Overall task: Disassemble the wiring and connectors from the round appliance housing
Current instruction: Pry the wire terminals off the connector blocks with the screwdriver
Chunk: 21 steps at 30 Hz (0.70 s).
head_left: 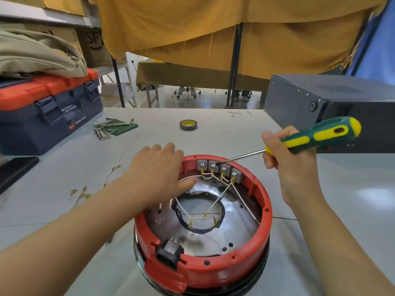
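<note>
Right hand [286, 152] holds screwdriver [310, 137], tip seemingly touching grey connectors [220, 168].

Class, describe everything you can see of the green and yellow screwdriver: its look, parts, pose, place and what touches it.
The green and yellow screwdriver has a thick moulded handle, seemingly plastic or rubber, with yellow panels, a yellow end and a dark oval spot. A thin bright metal shaft slopes down leftwards from it. The right hand grips the handle's front end, the butt pointing up and right. The tip rests at the second of four grey terminal blocks on the far inner wall of the round red plastic housing.
</note>
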Tool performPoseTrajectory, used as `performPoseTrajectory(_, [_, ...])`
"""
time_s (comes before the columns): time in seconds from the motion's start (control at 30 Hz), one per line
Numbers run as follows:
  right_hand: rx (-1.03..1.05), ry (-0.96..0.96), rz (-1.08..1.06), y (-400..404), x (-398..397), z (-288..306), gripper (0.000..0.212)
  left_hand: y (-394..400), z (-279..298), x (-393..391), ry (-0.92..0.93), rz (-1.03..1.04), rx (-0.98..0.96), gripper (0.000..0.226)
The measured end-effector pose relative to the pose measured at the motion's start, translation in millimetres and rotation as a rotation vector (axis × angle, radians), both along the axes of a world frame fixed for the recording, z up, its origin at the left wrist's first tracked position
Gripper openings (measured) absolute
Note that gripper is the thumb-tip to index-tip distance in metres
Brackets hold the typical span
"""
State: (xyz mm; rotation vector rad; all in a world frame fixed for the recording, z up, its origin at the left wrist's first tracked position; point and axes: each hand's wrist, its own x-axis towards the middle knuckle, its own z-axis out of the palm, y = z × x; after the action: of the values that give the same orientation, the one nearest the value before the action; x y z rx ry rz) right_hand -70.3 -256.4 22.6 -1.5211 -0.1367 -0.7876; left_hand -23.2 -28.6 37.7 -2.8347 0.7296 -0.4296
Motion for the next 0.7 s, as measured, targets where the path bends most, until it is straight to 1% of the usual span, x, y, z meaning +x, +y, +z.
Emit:
performPoseTrajectory(0.03, [0.008, -0.004, 0.005, 0, 0, 1, 0.028, -6, -2, 1, 0.043, -0.047, -0.034, 0.067])
performPoseTrajectory(0.1, [0.031, -0.013, 0.007, -1, 0, 1, 0.028, -18, -6, 4, 0.187, -0.136, -0.112, 0.078])
performPoseTrajectory(0.17, [0.053, -0.026, -0.005, -2, 0, 0, 0.027, -27, -12, 7, 0.314, -0.193, -0.114, 0.083])
performPoseTrajectory(0.23, [0.062, -0.047, -0.041, -3, 0, 0, 0.029, -30, -18, 11, 0.373, -0.227, -0.091, 0.083])
performPoseTrajectory(0.3, [0.043, -0.075, -0.085, -4, -2, 1, 0.033, -27, -22, 14, 0.374, -0.265, -0.093, 0.084])
performPoseTrajectory(0.4, [-0.007, -0.106, -0.123, -4, -6, 3, 0.029, -17, -22, 14, 0.348, -0.325, -0.137, 0.08])
performPoseTrajectory(0.5, [-0.065, -0.139, -0.123, 1, -9, 4, 0.027, -10, -24, 15, 0.33, -0.354, -0.157, 0.077])
performPoseTrajectory(0.6, [-0.107, -0.172, -0.114, 7, -11, 3, 0.031, -7, -24, 16, 0.35, -0.371, -0.182, 0.076])
performPoseTrajectory(0.7, [-0.147, -0.204, -0.113, 10, -14, 2, 0.027, -7, -27, 17, 0.35, -0.373, -0.222, 0.074])
